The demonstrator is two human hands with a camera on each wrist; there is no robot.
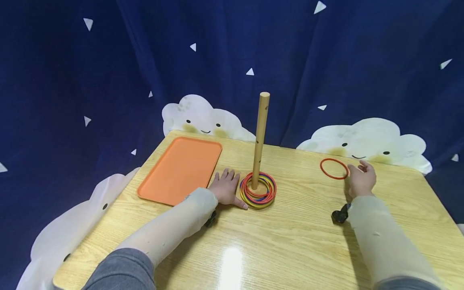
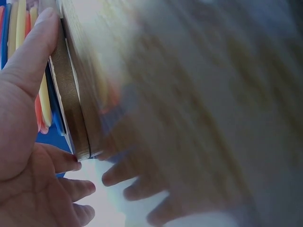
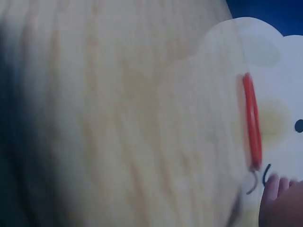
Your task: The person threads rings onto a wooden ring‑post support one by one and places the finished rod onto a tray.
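An upright wooden pole point(image 1: 260, 141) stands with several red, yellow and blue rings point(image 1: 271, 197) stacked around its foot. In the left wrist view, a brown base edge point(image 2: 71, 104) shows under the rings. My left hand point(image 1: 225, 188) rests beside the stack with its fingers spread, its thumb alongside the base. A single red ring point(image 1: 322, 169) is at the right, just left of my right hand point(image 1: 362, 179). In the right wrist view this red ring point(image 3: 253, 123) appears edge-on, with a small gap between it and the fingertips point(image 3: 279, 183).
An orange tray point(image 1: 181, 169) lies left of my left hand, towards the table's far left. The wooden table point(image 1: 290, 241) has rounded corners and meets a dark blue curtain point(image 1: 217, 48) with white cloud shapes behind it.
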